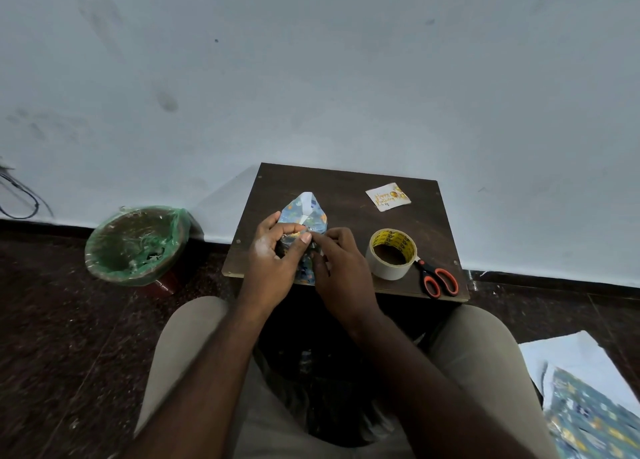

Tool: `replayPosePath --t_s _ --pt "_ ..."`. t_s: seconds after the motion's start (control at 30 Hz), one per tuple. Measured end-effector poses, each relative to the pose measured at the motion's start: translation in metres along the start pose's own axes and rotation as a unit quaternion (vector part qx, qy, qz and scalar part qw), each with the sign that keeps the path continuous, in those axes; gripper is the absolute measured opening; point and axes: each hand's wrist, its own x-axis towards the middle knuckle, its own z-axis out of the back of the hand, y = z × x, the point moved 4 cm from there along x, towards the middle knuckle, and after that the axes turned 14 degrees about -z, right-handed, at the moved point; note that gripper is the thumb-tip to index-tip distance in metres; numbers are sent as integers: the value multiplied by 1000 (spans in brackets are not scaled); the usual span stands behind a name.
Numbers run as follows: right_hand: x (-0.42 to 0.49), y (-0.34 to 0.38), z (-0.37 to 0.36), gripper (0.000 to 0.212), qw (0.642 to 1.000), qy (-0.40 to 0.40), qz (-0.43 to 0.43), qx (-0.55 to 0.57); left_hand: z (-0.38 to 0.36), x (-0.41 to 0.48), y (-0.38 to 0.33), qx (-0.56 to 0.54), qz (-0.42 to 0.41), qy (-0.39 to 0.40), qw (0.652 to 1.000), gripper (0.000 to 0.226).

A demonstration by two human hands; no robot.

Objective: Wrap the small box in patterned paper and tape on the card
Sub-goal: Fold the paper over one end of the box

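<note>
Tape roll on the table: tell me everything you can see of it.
The tape roll is a wide ring of pale tape on a cardboard core, its rim yellow with black print. It lies flat, hole up, on the dark wooden table, toward the near right corner. The scissors lie at its right, blades reaching its side. The right hand is close by but apart.

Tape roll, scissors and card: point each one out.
tape roll [386,271]: head view, white outer wall.
scissors [429,271]: head view, base of the handles.
card [388,197]: head view, middle of its printed face.
</note>
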Motion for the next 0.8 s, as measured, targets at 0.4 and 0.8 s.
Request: replayPosePath --t_s 0.4,0.8 --pt "8 0 4 31 1000 -8 -2 -27 6 1 7 -69 -10 46 996 24" --pt "17 8 6 16 997 6 -42 61 5 4 19 -32 -19 29 999 21"
